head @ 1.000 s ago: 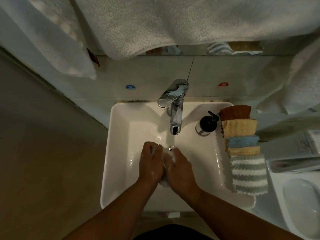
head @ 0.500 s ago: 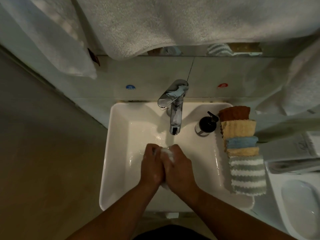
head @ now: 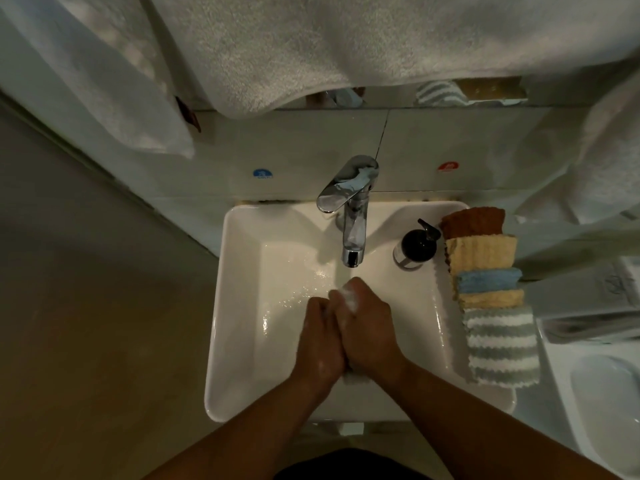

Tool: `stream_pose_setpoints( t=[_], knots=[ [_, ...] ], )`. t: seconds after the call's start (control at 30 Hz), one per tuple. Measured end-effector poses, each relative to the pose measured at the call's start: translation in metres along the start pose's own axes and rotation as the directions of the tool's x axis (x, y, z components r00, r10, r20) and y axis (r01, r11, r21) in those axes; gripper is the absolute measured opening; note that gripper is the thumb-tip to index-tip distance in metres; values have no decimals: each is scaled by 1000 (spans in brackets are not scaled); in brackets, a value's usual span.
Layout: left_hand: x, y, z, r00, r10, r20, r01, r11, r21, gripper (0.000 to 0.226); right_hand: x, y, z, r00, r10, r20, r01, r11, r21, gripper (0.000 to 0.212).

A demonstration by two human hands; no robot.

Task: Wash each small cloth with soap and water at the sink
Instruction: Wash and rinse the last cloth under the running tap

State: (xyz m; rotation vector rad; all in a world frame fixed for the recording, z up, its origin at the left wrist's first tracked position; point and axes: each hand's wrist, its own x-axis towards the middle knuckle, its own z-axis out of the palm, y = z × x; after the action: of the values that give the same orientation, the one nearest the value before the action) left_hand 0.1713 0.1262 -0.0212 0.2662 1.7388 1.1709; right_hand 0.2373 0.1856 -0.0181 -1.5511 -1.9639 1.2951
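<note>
Over the white sink (head: 239, 306), my left hand (head: 320, 344) and my right hand (head: 369, 327) are pressed together around a small white soapy cloth (head: 349, 299). Only its foamy top and a bit below my wrists show. The cloth sits under the chrome faucet (head: 351, 209), from which a thin stream of water runs. Along the sink's right rim lies a row of small cloths: brown (head: 474, 221), yellow (head: 481, 252), blue (head: 488, 280), another yellow (head: 491, 298), and a grey-and-white striped one (head: 500, 344).
A black-topped soap dispenser (head: 414, 245) stands right of the faucet. Large white towels (head: 346, 46) hang above over the mirror. A white toilet (head: 602, 403) is at the right, and a grey wall at the left.
My hands have kept rubbing the cloth: the right hand has slid forward toward the faucet while the left has stayed lower. The foamy cloth tip now shows at my right fingers.
</note>
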Motion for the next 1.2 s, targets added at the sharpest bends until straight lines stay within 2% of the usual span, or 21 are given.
stream_pose_setpoints(
  t=[0.1,0.17,0.23,0.3,0.33,0.4,0.43,0.53,0.63,0.73,0.83,0.9,0.97,1.07,1.13,1.2],
  knots=[
    [-1,0,-1,985,165,51,-171,972,163,11,11,16,-5,989,145,30,-144,989,-35,30],
    [5,8,-3,970,241,18,-240,952,187,7,7,23,-3,990,101,96,-82,980,-180,34],
    [15,14,-7,957,274,-97,-246,942,229,6,-3,21,2,986,111,127,-95,987,-129,31],
    [24,13,-10,950,250,-189,-200,948,248,7,-11,10,3,986,89,142,-92,996,12,22],
    [24,11,-9,961,200,-190,-158,964,213,8,-11,4,1,990,55,130,-62,997,45,18],
    [13,8,-2,991,91,-95,-81,992,100,13,-3,-2,-3,997,2,75,-5,999,45,15],
    [6,5,0,995,87,-38,-83,991,102,15,4,-1,-4,999,19,39,-21,999,36,18],
    [-4,4,-4,966,256,38,-258,940,225,10,11,11,-4,993,117,-7,-117,993,-18,28],
    [6,13,-11,936,349,-44,-331,915,229,5,-3,16,-3,994,51,98,-36,987,-157,28],
    [17,17,-11,947,286,-145,-248,940,234,13,-13,8,0,987,11,159,1,997,-72,19],
    [9,9,-7,985,167,-53,-158,976,147,16,-6,-2,-2,996,-58,69,61,997,-38,16],
    [2,3,-7,978,210,8,-206,948,244,15,4,0,-5,999,28,21,-28,999,16,22],
    [1,6,-9,958,285,18,-279,920,274,9,9,13,-2,995,91,37,-89,995,-50,23],
    [8,19,-12,939,331,-91,-307,928,211,6,-2,23,5,990,62,124,-46,991,-126,20],
    [15,22,-14,928,329,-173,-286,929,234,13,-12,13,3,989,35,141,-28,998,-53,19],
    [20,17,-13,952,258,-165,-224,954,200,13,-13,1,-3,994,-30,106,29,1000,11,16]
  ],
)
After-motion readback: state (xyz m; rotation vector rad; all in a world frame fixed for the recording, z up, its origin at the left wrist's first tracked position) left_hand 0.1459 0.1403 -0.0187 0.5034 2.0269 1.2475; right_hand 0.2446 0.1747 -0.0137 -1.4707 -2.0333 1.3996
